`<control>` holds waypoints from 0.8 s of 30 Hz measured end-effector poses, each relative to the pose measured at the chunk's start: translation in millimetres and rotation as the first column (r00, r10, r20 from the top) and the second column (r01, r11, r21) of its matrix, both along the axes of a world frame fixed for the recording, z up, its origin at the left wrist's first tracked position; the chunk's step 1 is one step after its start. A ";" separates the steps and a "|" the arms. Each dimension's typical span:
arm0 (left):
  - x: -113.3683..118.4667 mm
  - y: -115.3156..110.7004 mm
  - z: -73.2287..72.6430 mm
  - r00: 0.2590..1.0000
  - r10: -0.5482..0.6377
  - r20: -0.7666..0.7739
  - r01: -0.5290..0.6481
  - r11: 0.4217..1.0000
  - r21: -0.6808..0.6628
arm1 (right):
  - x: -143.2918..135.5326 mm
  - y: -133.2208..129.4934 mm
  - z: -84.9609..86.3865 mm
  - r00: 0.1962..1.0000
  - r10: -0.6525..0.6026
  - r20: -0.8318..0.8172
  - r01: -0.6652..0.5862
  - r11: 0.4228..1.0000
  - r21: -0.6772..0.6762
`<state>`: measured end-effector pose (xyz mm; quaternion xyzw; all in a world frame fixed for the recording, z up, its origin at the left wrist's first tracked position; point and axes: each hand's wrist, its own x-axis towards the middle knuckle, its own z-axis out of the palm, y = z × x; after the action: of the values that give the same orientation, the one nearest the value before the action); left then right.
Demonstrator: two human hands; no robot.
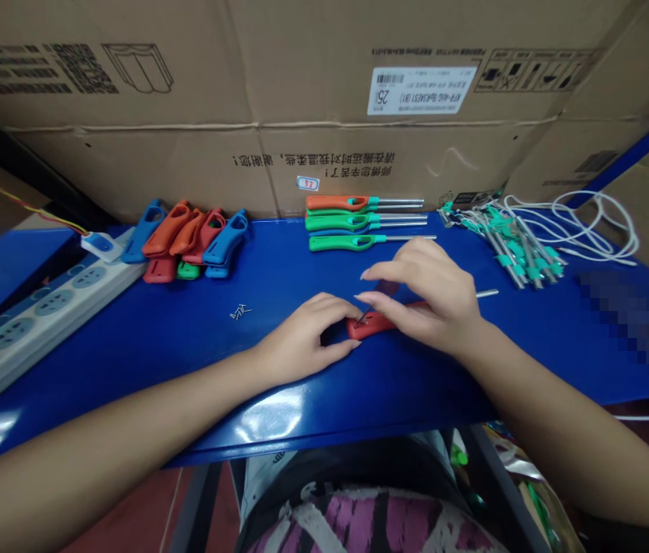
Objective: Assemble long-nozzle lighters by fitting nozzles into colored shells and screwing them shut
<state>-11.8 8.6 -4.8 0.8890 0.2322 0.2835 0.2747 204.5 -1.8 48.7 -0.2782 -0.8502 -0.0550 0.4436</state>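
Your left hand [301, 338] is nearly closed, thumb and fingers pinching the left end of the red lighter [380, 322], which lies on the blue counter [324, 411] between your hands. Your right hand [436, 296] is curled around a thin tool [364, 313] — its shaft slants down to the lighter's left end. A few screws [240, 311] lie left of your left hand. Farther off sit coloured handles [226, 240] at left, beside the power strip [53, 302], a stack of lighters [332, 223] in the middle, and metal tubes [517, 257] at right — near a white cable [606, 250].
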 end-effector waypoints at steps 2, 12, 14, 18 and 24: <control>0.2 -0.1 0.5 1.000 0.002 -0.003 -0.002 1.000 -0.006 | 0.5 -0.6 1.1 0.999 0.024 0.044 -0.024 1.000 -0.020; 0.4 -0.1 1.1 1.000 0.012 0.006 -0.011 1.000 -0.021 | -3.3 -4.3 3.8 0.999 0.032 -0.007 -0.033 0.996 -0.078; 0.5 0.2 0.0 1.000 0.014 0.003 -0.014 1.000 -0.017 | -2.9 -4.4 3.7 1.000 0.018 0.015 -0.018 0.998 -0.057; 0.9 -0.4 -0.8 1.000 0.026 0.007 -0.026 1.000 -0.006 | -4.0 -5.0 4.9 0.998 0.051 0.020 -0.051 0.998 -0.044; 1.7 -1.6 -0.1 0.999 0.038 0.008 -0.038 0.999 -0.008 | -9.0 -7.3 5.2 0.999 0.027 0.021 -0.026 0.999 -0.031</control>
<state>-10.1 7.0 -4.9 0.8822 0.2488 0.2914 0.2737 195.5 -9.1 53.8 -0.2731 -0.8592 -0.0392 0.4309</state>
